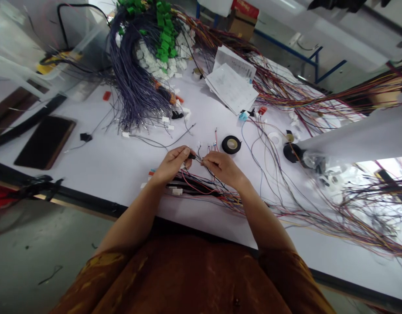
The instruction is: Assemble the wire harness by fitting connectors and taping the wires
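Observation:
Near the front middle of the white table, my left hand [177, 163] is closed on a small black connector [192, 156]. Just to its right, my right hand [222, 167] pinches a thin wire [202, 160] by its end, close to the connector. Whether the wire end sits inside the connector is too small to tell. Several loose wires with metal terminals [215, 144] stick up beyond my right fingers. Below both hands runs a wire harness [201, 186] with white and red connectors at its left end. A roll of black tape [231, 144] lies beyond my right hand.
A bundle of purple wires [127, 87] with green and white connectors lies at the back left. Papers [233, 87] rest at the back middle. A dark phone [45, 141] is on the left. Long wires [318, 213] spread rightward, near a white cylinder [351, 135].

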Action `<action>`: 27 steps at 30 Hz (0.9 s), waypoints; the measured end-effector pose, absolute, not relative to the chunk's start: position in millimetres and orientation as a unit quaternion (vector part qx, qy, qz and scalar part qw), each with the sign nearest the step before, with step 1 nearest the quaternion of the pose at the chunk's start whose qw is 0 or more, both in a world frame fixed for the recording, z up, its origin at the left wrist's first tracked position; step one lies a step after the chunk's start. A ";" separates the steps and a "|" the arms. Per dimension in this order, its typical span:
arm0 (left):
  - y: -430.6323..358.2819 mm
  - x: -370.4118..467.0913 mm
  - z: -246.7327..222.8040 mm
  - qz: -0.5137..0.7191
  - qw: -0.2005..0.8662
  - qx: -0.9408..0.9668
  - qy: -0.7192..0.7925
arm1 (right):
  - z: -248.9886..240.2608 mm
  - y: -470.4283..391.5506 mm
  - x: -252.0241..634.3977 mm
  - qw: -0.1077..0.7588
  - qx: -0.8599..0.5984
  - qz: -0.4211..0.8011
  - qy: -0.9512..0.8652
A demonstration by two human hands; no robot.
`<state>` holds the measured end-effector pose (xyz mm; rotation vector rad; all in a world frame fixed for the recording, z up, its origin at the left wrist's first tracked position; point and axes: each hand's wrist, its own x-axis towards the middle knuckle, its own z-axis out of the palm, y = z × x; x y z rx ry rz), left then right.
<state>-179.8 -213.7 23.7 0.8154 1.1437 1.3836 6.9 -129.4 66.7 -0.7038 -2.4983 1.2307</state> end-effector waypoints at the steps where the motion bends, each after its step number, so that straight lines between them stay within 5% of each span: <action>1: -213.9 -179.8 23.7 0.584 0.549 0.348 0.486 | 67.6 -130.1 5.8 0.133 -0.244 0.426 -0.861; 17: -216.4 -172.5 28.0 0.574 0.511 0.404 0.497 | 54.9 -152.4 -10.2 0.227 -0.276 0.374 -0.856; 27: -218.0 -184.0 33.8 0.585 0.455 0.392 0.545 | 56.3 -164.0 -13.2 0.202 -0.358 0.348 -0.843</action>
